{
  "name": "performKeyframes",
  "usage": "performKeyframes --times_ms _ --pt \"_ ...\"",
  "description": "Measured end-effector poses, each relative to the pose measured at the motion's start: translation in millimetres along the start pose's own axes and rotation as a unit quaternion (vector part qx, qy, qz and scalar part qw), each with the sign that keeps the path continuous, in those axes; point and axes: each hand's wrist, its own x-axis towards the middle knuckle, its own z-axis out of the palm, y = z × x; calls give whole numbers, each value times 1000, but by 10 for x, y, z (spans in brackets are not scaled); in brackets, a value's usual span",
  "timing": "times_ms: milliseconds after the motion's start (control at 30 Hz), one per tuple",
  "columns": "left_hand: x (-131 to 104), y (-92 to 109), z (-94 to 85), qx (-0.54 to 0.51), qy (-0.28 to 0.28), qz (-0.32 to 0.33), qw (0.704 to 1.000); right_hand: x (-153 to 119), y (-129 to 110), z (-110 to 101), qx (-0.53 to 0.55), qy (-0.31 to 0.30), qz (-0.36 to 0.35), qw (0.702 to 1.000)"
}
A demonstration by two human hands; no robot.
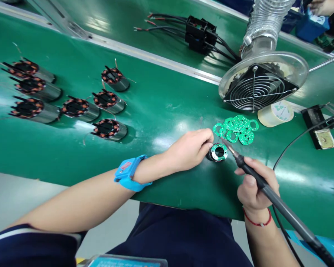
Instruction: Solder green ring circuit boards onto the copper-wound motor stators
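Observation:
My right hand (257, 185) is wrapped round the handle of a soldering iron (253, 171). The iron's tip points up and left, close to the far edge of a green ring-shaped circuit board (215, 155). That board sits on top of a motor stator (210, 157), which stands on the bench directly beside my left hand (193, 147). The left fingers are pinched together at the stator's upper left. Whatever lies between them is hidden or too thin to name. A fine wire shows near the iron's tip; whether tip and board touch, I cannot tell.
Loose green ring boards (232, 136) lie in a pile behind the stator. A fume extractor (254, 87) overhangs them, with a tape roll (276, 113) and soldering iron stand (316, 124) to its right. Several wound stators (110, 129) stand at left. Black wired parts (200, 33) lie behind the rail.

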Motion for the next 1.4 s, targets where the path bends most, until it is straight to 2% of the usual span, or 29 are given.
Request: performKeyframes --times_ms 133,400,533,633,733,833,933,1000,1067,1133,1233,1300,1400 --pt "-8 -8 11 22 5 -3 1000 10 -21 -4 32 15 -37 999" --pt "-24 7 68 95 24 26 995 31 -40 48 32 36 -45 998" --pt "-33 14 89 123 20 39 991 45 -26 88 22 52 15 998" --pt "-31 5 83 105 18 29 994 85 15 137 -4 -15 65 998" --pt "-31 -6 50 22 9 -5 1000 118 58 174 -3 -89 93 992" --pt "-45 -10 41 -57 -46 -17 997 130 90 193 18 -72 128 989" --pt "-65 -11 106 -10 -89 0 996 141 118 191 19 -50 144 988" --pt "-78 -17 175 40 -80 12 996 156 126 175 12 -49 147 988" --pt "-91 -30 235 88 -60 51 993 174 115 155 8 -52 156 986" --pt "-109 -47 271 148 -32 124 981 191 86 144 24 -56 177 982" --pt "-139 -72 293 218 38 223 949 203 34 159 119 -55 236 963" --pt "-150 -80 299 206 68 233 948 201 10 173 171 -35 261 949" --pt "-145 -63 298 119 58 192 972 191 -10 157 143 26 215 966"
